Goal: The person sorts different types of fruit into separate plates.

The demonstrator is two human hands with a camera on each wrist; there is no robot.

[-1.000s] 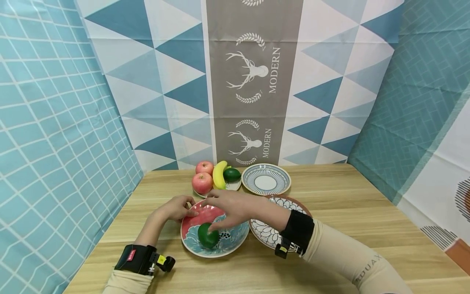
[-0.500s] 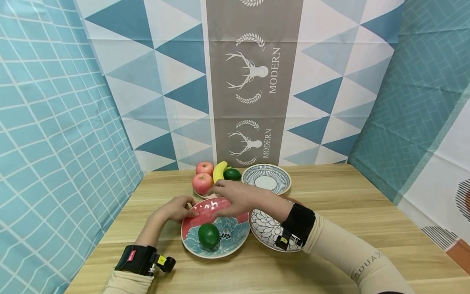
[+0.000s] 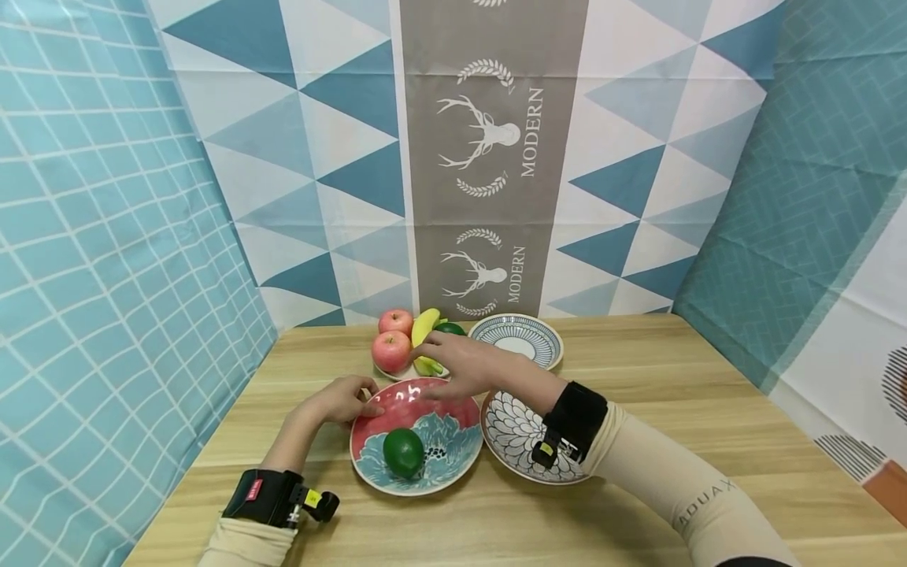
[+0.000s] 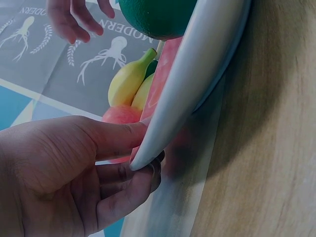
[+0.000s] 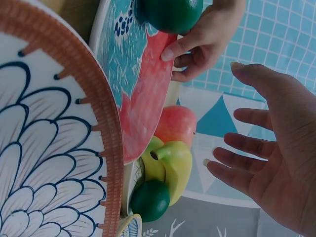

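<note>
My left hand (image 3: 343,400) pinches the left rim of a red-and-blue flower plate (image 3: 460,413), thumb on top and fingers curled beneath, as the left wrist view shows. On the plate lies a dark green oval fruit (image 3: 403,453). Over the plate's far side hovers my right hand (image 3: 464,364), fingers spread and holding nothing; the right wrist view shows its bare palm (image 5: 281,143). Just beyond its fingertips are yellow bananas (image 3: 425,327) on a small plate. Behind the right hand, another dark green fruit (image 3: 451,328) is partly hidden.
Two red apples (image 3: 391,352) share the small back plate with the bananas. A blue-striped plate (image 3: 513,346) stands at the back. To the right of the flower plate is a brown-rimmed petal-pattern plate (image 3: 513,433), partly covered by my right forearm. Patterned cloth hangs behind the wooden table (image 3: 659,394).
My right hand has moved away from the green fruit on the flower plate, backward and slightly right toward the bananas. My left hand has kept its hold on the rim.
</note>
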